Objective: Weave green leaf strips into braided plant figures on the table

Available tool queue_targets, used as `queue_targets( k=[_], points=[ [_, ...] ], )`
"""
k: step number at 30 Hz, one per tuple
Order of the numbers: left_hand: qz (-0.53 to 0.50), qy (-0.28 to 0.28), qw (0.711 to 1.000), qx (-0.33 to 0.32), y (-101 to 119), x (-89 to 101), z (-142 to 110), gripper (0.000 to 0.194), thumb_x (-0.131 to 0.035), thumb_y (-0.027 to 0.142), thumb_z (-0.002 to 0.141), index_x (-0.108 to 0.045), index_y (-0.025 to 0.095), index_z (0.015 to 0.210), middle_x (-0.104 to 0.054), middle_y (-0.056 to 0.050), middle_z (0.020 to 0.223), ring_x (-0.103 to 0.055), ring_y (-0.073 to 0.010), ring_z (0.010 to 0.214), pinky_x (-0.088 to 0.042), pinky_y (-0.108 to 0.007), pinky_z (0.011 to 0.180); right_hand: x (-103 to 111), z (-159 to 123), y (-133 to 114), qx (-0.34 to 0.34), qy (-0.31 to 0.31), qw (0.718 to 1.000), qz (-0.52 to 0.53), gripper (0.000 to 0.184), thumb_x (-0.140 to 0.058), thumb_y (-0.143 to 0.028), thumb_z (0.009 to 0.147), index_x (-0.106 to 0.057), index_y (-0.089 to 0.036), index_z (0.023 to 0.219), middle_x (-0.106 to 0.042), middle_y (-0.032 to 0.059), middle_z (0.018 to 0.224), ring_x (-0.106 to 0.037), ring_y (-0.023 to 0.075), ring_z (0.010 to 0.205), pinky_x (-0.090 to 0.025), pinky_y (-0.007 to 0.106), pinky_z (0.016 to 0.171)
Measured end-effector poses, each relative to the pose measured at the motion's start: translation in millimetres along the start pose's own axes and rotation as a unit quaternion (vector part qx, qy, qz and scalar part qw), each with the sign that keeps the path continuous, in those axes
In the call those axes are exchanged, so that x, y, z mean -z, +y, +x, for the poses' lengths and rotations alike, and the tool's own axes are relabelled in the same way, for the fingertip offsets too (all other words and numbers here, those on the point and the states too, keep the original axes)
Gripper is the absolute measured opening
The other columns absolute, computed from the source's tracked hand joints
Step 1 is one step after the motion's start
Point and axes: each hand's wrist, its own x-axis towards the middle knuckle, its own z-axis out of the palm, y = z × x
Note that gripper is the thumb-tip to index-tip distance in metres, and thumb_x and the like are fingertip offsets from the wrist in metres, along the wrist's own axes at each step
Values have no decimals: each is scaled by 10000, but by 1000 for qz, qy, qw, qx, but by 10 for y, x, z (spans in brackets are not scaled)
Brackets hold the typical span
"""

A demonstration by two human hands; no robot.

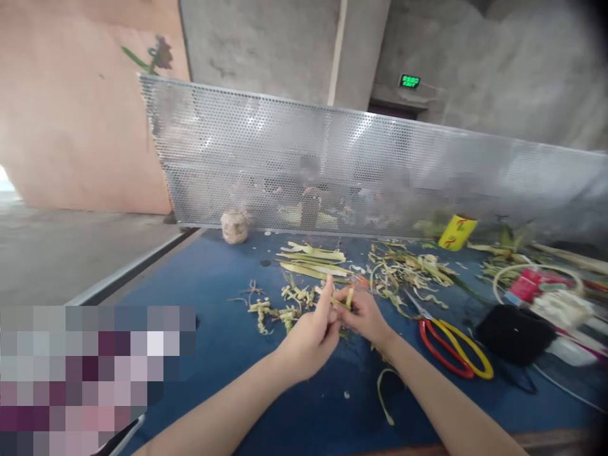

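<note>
My left hand (313, 332) and my right hand (365, 315) meet above the blue table. Between them is a short pale-green leaf strip (349, 299), with fingers of both hands closed on it. One finger or thumb of my left hand points upward; the other fingertips are partly hidden. Just beyond the hands lie several flat green leaf strips (316, 256) side by side. Small knotted or braided leaf pieces (273, 311) rest to the left of my left hand. Scissors (451, 348) with one red and one yellow handle lie to the right of my right hand.
A heap of leaf scraps (413, 266) lies behind the scissors. A yellow can-like roll (457, 232) and a ball of twine (234, 227) stand by the perforated metal screen (266, 139). A black pouch (515, 334) sits at the right. The lower left is pixelated.
</note>
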Motion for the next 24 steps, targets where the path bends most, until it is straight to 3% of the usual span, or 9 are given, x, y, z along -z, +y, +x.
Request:
queue_targets(
  k=[7,11,14,17,20,24],
  points=[
    [52,13,998,-31,84,-51,-19,705,-309,112,813,138,104,1359,-437,51,590,-445,-109,511,-342,-200,523,-13,-58,-69,-98,9,985,144,203,-514,-378,784,-525,-184,726,-413,-81,373,-338,59,242,-233,174,264],
    [4,13,1000,-17,115,21,-38,705,-306,112,830,169,98,1351,-426,58,579,-431,-101,515,-337,-194,525,-46,-23,-69,-155,-25,955,250,294,-566,-458,735,-537,-166,749,-443,-84,368,-309,38,213,-203,150,233],
    [-63,27,997,-20,130,66,-51,720,-316,135,849,212,104,1338,-440,58,584,-445,-100,541,-364,-201,560,-75,-16,-41,-172,-40,943,281,499,-378,-608,779,-555,-143,816,-463,-63,361,-295,46,194,-198,155,211],
    [-110,45,993,-7,124,88,-54,733,-332,154,853,216,125,1340,-474,53,592,-456,-99,534,-381,-212,563,-81,-25,-23,-187,-72,907,370,661,-223,-672,789,-551,-119,944,-509,-31,390,-349,71,191,-233,173,202],
    [-136,72,988,15,87,103,-43,736,-343,166,854,203,144,1347,-482,56,574,-464,-101,519,-391,-220,549,-63,-25,-41,-176,-91,884,423,599,-308,-623,806,-502,-117,1062,-538,-27,426,-418,95,219,-291,186,223],
    [-147,98,984,38,36,122,-26,720,-361,182,851,142,164,1365,-496,43,586,-494,-112,546,-414,-240,564,-35,1,-106,-133,-75,912,382,446,-552,-423,780,-435,-167,1126,-574,-41,529,-499,87,341,-382,185,333]
  ],
)
